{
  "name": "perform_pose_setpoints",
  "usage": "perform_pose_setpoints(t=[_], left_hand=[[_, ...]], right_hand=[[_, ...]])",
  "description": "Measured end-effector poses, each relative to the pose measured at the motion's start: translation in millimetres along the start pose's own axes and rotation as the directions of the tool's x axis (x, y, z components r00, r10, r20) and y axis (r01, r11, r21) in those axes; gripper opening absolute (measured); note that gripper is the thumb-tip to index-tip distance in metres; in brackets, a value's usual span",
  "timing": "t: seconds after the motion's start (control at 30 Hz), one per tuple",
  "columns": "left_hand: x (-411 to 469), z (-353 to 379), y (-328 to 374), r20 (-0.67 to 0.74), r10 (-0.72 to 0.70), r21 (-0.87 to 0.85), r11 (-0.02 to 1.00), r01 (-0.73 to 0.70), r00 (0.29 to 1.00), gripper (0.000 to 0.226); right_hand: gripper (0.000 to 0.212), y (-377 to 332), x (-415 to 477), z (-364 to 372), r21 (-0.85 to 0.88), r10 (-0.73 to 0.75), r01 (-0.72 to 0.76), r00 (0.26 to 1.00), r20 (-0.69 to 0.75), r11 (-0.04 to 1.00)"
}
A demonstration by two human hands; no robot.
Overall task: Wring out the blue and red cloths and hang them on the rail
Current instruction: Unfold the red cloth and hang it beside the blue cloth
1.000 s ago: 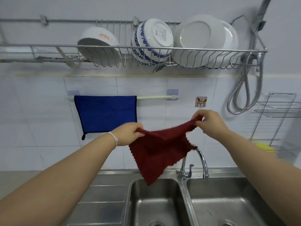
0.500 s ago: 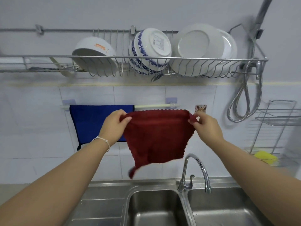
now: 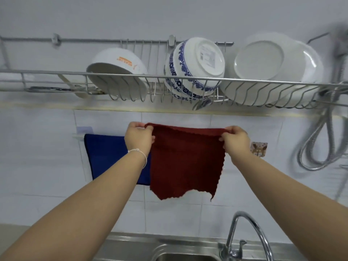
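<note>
The red cloth [image 3: 186,162] hangs spread flat in front of the tiled wall, held by its two top corners. My left hand [image 3: 139,138] pinches the left corner and my right hand [image 3: 235,141] pinches the right corner. The cloth's top edge is at rail height and covers the right part of the rail [image 3: 78,136], so only the rail's left end and bracket show. The blue cloth [image 3: 105,157] hangs draped over the rail to the left, partly behind my left forearm and the red cloth.
A wire dish rack [image 3: 56,74] with bowls [image 3: 194,66] and plates [image 3: 271,66] runs across the wall just above the rail. A shower hose [image 3: 320,144] loops at the right. Below are the tap [image 3: 244,234] and steel sink [image 3: 169,249].
Both hands have raised the red cloth from above the sink up to rail height and pulled it out flat. The view has tilted upward. The blue cloth has not moved.
</note>
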State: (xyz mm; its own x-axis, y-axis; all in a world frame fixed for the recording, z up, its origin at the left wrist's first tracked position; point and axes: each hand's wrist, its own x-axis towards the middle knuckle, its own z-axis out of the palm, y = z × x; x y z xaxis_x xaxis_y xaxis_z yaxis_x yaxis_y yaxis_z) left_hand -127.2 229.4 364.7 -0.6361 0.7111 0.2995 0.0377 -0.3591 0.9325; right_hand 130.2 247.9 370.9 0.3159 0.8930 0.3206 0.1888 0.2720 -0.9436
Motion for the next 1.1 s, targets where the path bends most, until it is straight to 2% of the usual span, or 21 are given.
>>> perform_pose_setpoints(t=[0.1,0.17,0.23,0.27,0.33,0.4,0.43,0.47,0.5,0.53,0.63,0.67,0.7,0.73,0.77,0.8,0.87,1.0,1.1], left_hand=[[19.9,18.0,-6.5,0.074,-0.064,-0.114,0.991,0.072,0.995,0.018],[28.9,24.4,-14.9,0.108,-0.007,0.030,1.000,0.004,0.994,0.014],[26.4,22.6,-22.7,0.196,0.150,0.246,0.949,-0.197,0.969,0.016],[23.6,20.2,-26.3,0.269,0.243,0.321,0.890,-0.325,0.932,0.014],[20.6,15.1,-35.5,0.430,0.399,0.399,0.721,-0.567,0.810,0.011],[21.7,9.7,-46.1,0.552,0.504,0.467,0.474,-0.747,0.665,0.013],[24.6,9.0,-50.2,0.578,0.556,0.487,0.353,-0.799,0.598,0.015],[27.1,8.1,-53.3,0.581,0.595,0.497,0.280,-0.821,0.555,0.017],[29.0,7.5,-55.4,0.566,0.625,0.504,0.254,-0.825,0.538,0.020],[30.2,7.3,-56.7,0.539,0.642,0.512,0.264,-0.817,0.545,0.025],[34.7,6.4,-54.6,0.472,0.622,0.542,0.355,-0.762,0.625,0.049],[36.5,5.6,-53.4,0.481,0.592,0.566,0.353,-0.745,0.646,0.050],[37.7,4.3,-50.8,0.514,0.558,0.610,0.297,-0.735,0.652,0.049],[38.7,2.3,-49.3,0.552,0.517,0.653,0.220,-0.725,0.654,0.047],[40.3,-0.6,-48.8,0.581,0.473,0.678,0.169,-0.715,0.662,0.045],[41.3,-3.5,-48.7,0.594,0.434,0.692,0.153,-0.705,0.677,0.044],[41.7,-7.0,-47.4,0.610,0.355,0.706,0.164,-0.689,0.709,0.041],[41.6,0.7,-39.6,0.642,0.121,0.744,0.140,-0.654,0.757,0.039],[39.6,4.4,-39.1,0.621,0.102,0.750,0.211,-0.626,0.778,0.033]], right_hand=[[0.029,4.3,17.0,20.2,0.030,-0.042,0.044,0.996,-0.082,0.999],[0.036,9.0,20.1,26.7,-0.042,-0.091,0.090,0.995,-0.043,0.995],[0.042,13.5,18.2,26.1,-0.138,-0.145,0.151,0.988,0.049,0.979],[0.045,16.0,17.9,24.3,-0.175,-0.173,0.186,0.981,0.088,0.967],[0.045,20.8,19.3,20.4,-0.232,-0.221,0.251,0.964,0.148,0.940],[0.038,22.3,19.8,19.7,-0.297,-0.249,0.307,0.944,0.216,0.904],[0.034,21.8,20.1,20.9,-0.348,-0.255,0.328,0.937,0.239,0.878],[0.030,21.1,20.7,22.9,-0.383,-0.262,0.340,0.934,0.243,0.859],[0.028,20.8,20.9,25.4,-0.396,-0.265,0.335,0.938,0.221,0.855],[0.026,20.4,21.0,28.2,-0.384,-0.272,0.323,0.945,0.181,0.865],[0.014,21.6,21.0,35.1,-0.292,-0.273,0.277,0.960,0.054,0.915],[0.012,22.0,21.5,36.7,-0.291,-0.273,0.271,0.961,0.036,0.917],[0.013,21.0,21.6,37.9,-0.343,-0.274,0.271,0.961,0.040,0.899],[0.014,19.6,21.3,38.3,-0.445,-0.279,0.277,0.958,0.064,0.852],[0.016,18.4,20.1,38.4,-0.582,-0.302,0.301,0.948,0.098,0.755],[0.019,17.4,18.6,37.9,-0.701,-0.352,0.347,0.925,0.145,0.623],[0.028,16.9,14.4,35.9,-0.817,-0.420,0.436,0.867,0.269,0.377],[0.045,17.1,13.1,34.3,-0.856,-0.343,0.475,0.853,0.392,0.202],[0.060,14.7,15.0,42.6,-0.880,-0.265,0.468,0.862,0.432,0.087]])
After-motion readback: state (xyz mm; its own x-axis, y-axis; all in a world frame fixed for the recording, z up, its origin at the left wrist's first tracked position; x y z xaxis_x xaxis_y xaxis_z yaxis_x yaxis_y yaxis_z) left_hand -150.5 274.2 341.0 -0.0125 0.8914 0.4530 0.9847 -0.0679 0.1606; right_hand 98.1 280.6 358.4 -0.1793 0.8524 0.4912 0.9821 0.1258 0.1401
